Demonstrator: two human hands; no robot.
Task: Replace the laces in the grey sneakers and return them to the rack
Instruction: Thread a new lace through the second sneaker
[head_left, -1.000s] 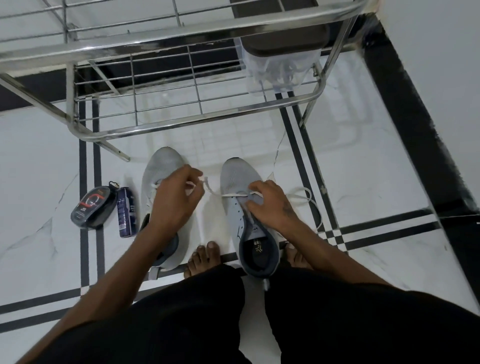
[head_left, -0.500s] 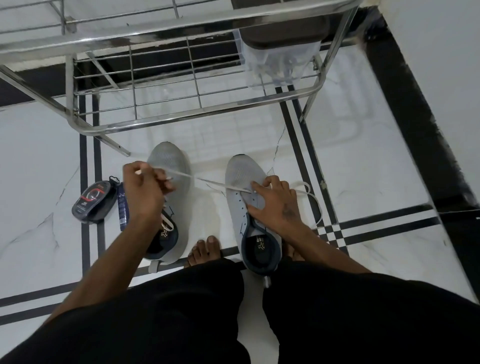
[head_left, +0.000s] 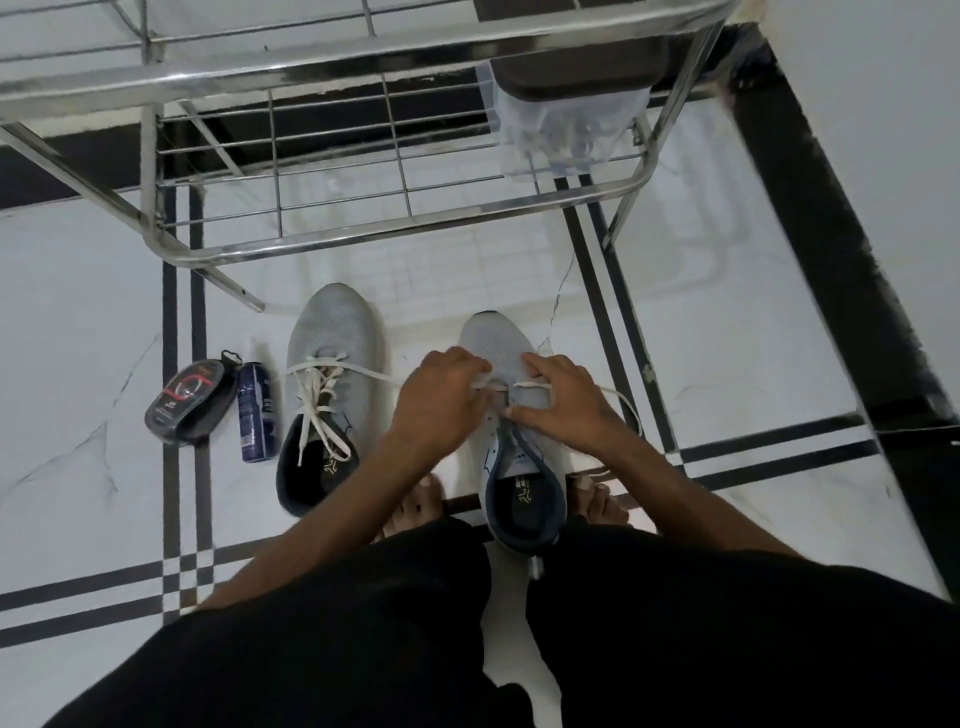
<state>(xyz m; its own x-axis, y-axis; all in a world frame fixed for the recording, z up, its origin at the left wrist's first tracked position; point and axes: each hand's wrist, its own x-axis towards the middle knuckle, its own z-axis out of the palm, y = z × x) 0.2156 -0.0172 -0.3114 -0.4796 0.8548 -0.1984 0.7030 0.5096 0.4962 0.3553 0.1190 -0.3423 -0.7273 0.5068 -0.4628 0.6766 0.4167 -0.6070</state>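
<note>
While both forearms reach down, the left hand (head_left: 441, 400) and right hand (head_left: 563, 397) meet over the right sneaker (head_left: 511, 431). Their curled fingers pinch its white lace (head_left: 524, 385) at the eyelets.

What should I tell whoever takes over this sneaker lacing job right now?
Left hand: fingers pinch the white lace at the front eyelets of the right grey mesh sneaker.
Right hand: fingers hold the same lace, thumb pressed on the upper.
Both sneakers stand on the white tiled floor before the steel wire rack.
Done: left grey mesh sneaker laced, ends loose.
Left: lace the right sneaker's remaining eyelets, then set both on the rack.
</note>
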